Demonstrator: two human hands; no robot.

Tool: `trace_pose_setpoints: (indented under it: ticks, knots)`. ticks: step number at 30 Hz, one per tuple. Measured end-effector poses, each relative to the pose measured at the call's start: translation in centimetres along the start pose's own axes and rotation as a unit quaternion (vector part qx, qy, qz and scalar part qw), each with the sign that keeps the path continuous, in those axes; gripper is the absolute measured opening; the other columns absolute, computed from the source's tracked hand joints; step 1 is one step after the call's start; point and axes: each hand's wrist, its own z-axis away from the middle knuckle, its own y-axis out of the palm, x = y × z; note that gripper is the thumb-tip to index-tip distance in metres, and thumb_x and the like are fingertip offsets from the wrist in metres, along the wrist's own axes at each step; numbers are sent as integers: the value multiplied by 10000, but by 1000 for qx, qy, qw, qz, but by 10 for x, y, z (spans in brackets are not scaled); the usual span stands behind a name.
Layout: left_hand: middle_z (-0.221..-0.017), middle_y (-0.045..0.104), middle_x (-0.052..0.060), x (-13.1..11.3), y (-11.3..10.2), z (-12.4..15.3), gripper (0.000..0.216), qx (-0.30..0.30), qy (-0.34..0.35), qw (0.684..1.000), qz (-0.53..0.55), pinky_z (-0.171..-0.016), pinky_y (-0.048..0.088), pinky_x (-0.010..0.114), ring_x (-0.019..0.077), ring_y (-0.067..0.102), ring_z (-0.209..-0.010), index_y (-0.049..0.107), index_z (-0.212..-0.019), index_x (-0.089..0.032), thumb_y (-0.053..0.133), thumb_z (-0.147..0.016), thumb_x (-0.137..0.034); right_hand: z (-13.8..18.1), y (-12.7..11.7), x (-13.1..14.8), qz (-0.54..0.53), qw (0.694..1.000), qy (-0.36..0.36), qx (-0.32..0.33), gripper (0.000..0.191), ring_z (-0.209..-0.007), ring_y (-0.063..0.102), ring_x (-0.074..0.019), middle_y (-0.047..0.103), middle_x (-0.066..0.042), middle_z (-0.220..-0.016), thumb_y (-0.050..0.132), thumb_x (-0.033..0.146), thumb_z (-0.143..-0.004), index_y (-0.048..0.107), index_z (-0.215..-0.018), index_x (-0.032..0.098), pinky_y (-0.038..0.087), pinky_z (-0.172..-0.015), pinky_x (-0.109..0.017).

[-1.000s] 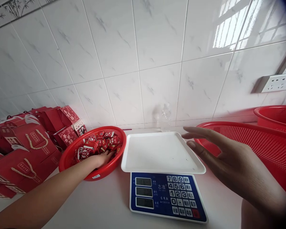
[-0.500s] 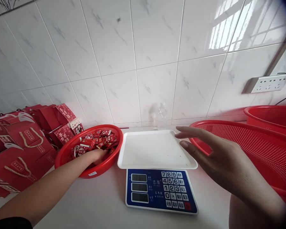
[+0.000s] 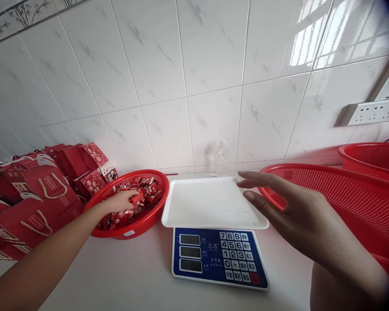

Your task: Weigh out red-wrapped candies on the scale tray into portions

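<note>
A small red basket (image 3: 129, 231) at the left holds several red wrapped candies (image 3: 149, 190). My left hand (image 3: 121, 201) is raised above the pile, closed round a bunch of those candies. A blue digital scale (image 3: 215, 257) with a white tray (image 3: 210, 203) stands in the middle of the counter. My right hand (image 3: 291, 209) hovers open at the tray's right edge, fingers stretched out toward it and holding nothing.
Red gift bags with rope handles (image 3: 29, 194) are piled at the far left. A large red mesh basket (image 3: 343, 194) sits at the right, another red tub (image 3: 372, 157) behind it. A wall socket (image 3: 371, 112) is on the tiled wall. A clear bottle (image 3: 222, 157) stands behind the scale.
My left hand has lifted out of the candy pile with candies in its grip. My right hand has stayed beside the tray.
</note>
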Motion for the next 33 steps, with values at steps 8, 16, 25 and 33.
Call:
trace_pose_setpoints:
  ticks: [8,16,25,33]
  knots:
    - [-992,699,33,-14,-8,9,553,-168,1,971,170,-802,491,325,267,636,-932,638,-1032,-209,763,-507,-328,4,-5,7,-50,998,-21,17,327,-853,689,-193,723,-40,-973,515,428,-884,593,-1152,258,555,-671,-276]
    - [-783,658,24,-65,2,9,470,-324,22,865,383,-617,513,300,182,637,-672,588,-948,-177,751,-572,-405,1,8,17,-107,989,-33,99,324,-872,677,-199,713,-60,-1010,486,387,-904,576,-1182,247,541,-730,-320]
    - [-988,638,44,-202,95,34,423,-305,224,761,527,-743,506,291,171,628,-853,559,-1098,-227,704,-726,-368,-4,77,13,-200,962,34,182,457,-838,645,-222,693,-102,-985,517,484,-866,513,-1215,189,489,-700,-345]
    - [-997,655,24,-219,115,34,339,-222,242,734,594,-723,492,255,156,624,-873,574,-1058,-250,698,-753,-329,-10,87,4,-267,944,93,169,265,-717,588,-164,640,-33,-777,450,433,-911,536,-882,184,449,-664,-299]
